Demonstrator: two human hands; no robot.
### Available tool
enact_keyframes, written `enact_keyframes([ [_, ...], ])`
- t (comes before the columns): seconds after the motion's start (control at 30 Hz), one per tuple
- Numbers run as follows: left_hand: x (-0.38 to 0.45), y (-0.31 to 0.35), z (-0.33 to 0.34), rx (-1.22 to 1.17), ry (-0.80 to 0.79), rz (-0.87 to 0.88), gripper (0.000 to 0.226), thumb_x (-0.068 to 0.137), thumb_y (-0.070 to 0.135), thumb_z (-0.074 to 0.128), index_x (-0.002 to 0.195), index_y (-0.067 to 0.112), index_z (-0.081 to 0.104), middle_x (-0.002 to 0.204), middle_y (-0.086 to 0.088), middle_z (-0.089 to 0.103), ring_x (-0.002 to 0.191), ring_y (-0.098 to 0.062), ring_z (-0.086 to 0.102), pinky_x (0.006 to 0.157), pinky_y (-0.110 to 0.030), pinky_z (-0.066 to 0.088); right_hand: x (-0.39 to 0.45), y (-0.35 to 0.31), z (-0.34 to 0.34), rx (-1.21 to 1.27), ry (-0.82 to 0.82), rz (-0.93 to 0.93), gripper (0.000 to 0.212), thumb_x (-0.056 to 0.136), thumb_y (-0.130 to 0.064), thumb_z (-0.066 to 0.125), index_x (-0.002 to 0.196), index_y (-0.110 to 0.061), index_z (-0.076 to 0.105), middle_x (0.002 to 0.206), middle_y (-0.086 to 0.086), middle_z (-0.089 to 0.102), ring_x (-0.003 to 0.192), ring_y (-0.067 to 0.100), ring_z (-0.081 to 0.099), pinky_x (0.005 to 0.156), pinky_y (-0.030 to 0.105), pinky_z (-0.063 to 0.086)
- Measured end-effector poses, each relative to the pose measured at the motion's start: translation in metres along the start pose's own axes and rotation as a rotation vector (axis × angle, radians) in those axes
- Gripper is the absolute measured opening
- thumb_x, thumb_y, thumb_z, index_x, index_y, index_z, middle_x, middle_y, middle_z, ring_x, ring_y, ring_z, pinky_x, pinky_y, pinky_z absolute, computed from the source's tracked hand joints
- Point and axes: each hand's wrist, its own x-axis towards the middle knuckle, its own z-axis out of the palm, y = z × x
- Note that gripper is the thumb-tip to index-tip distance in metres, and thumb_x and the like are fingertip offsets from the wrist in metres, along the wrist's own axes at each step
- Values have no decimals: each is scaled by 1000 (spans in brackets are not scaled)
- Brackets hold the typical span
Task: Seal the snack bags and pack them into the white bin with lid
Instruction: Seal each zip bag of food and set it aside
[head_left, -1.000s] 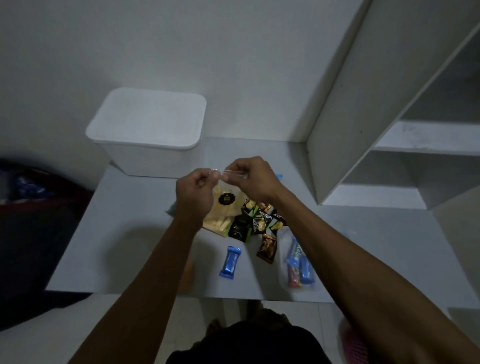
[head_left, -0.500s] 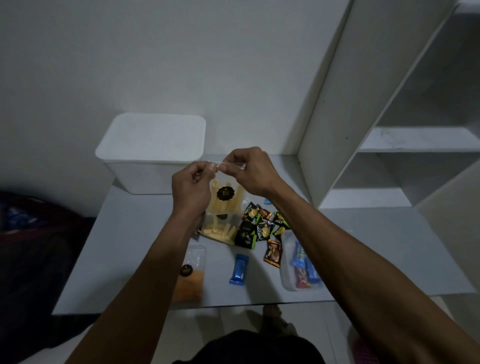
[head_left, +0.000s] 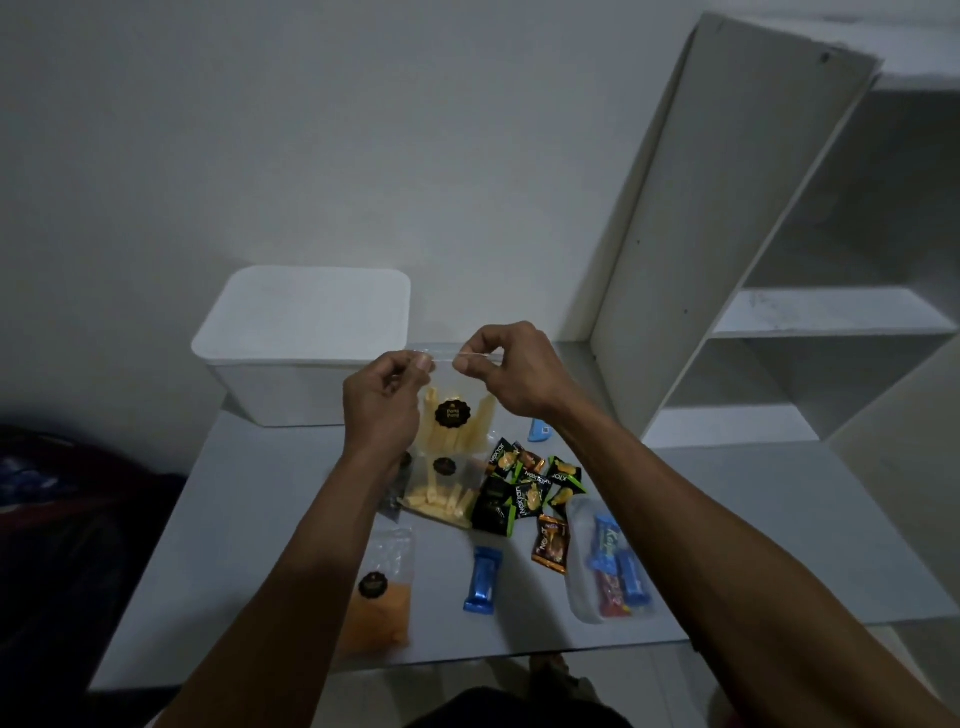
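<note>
I hold a clear zip bag of yellow stick snacks (head_left: 457, 423) with a black round label upright above the table. My left hand (head_left: 384, 397) pinches the left part of its top strip and my right hand (head_left: 506, 366) pinches the right part. Behind it stands the white bin (head_left: 304, 343) with its lid on. A second clear bag of yellow sticks (head_left: 441, 493) lies flat under the held one. A bag of orange snacks (head_left: 382, 597) lies near the table's front edge, partly under my left forearm.
Several small black and green snack packets (head_left: 519, 488), an orange packet (head_left: 551, 543), a blue bar (head_left: 483, 579) and a clear bag of blue and red bars (head_left: 610, 571) lie on the grey table (head_left: 249, 545). White shelving (head_left: 779, 322) rises at the right. Dark clutter sits left.
The bag has been lifted higher off the table and my hands have moved a little apart along its top strip. The camera view has tilted upward.
</note>
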Motion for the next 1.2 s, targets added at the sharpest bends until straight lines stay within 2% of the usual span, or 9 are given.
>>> enact_keyframes([
  [0.13,7,2,-7,-19,20,-15,11,91,22,67,83,24,73,84,2,73,81,-9,67,81,-36,55,4,-1,3,48,-22,10,15,90,-30,70,92,-16,74,94,-9,71,94,5,61,67,17,41],
  [0.3,8,3,-8,-30,13,-5,10,91,23,67,83,25,72,81,7,73,79,-4,66,79,-31,54,4,-3,1,37,35,21,13,88,-30,73,88,-17,75,83,-14,67,78,-6,57,63,14,38],
  [0.37,9,2,-10,-49,25,-20,11,91,23,68,82,26,72,81,6,73,80,-5,67,81,-32,54,3,-2,0,61,27,36,14,87,-30,74,89,-17,75,85,-13,69,80,-8,57,64,12,37],
  [0.63,10,3,-11,-92,20,-47,11,90,22,69,81,26,73,84,4,74,84,-9,67,87,-38,55,0,3,-4,96,42,87,15,85,-35,75,87,-21,74,97,-9,72,94,8,64,78,27,47],
  [0.77,7,4,-10,-99,9,-41,11,90,22,69,81,27,72,83,6,74,83,-8,66,83,-36,54,-3,5,-8,107,85,103,12,85,-35,75,81,-24,72,97,-7,73,86,9,64,78,31,50],
  [0.9,8,5,-11,-122,16,-51,11,90,22,69,81,26,72,84,7,74,82,-6,67,80,-34,54,-8,5,-12,208,81,134,14,81,-33,78,83,-19,75,95,-7,74,99,7,65,82,25,44],
  [1.0,7,4,-10,-126,18,-59,10,90,22,69,81,26,72,84,8,74,81,-5,67,80,-35,54,-9,5,-15,215,103,137,14,81,-32,78,82,-18,75,95,-6,74,96,4,64,73,17,41],
  [1.1,6,7,-8,-159,22,-71,11,90,21,68,81,26,72,83,7,74,81,-6,67,81,-35,54,-11,3,-14,281,89,141,14,84,-27,76,88,-13,76,93,-7,74,91,-4,63,76,16,40],
  [1.2,6,6,-10,-146,-16,-70,9,91,21,68,83,23,72,86,5,73,82,-7,67,80,-35,54,-14,4,-15,249,119,134,13,86,-29,74,87,-16,75,94,-7,74,94,3,65,75,17,40],
])
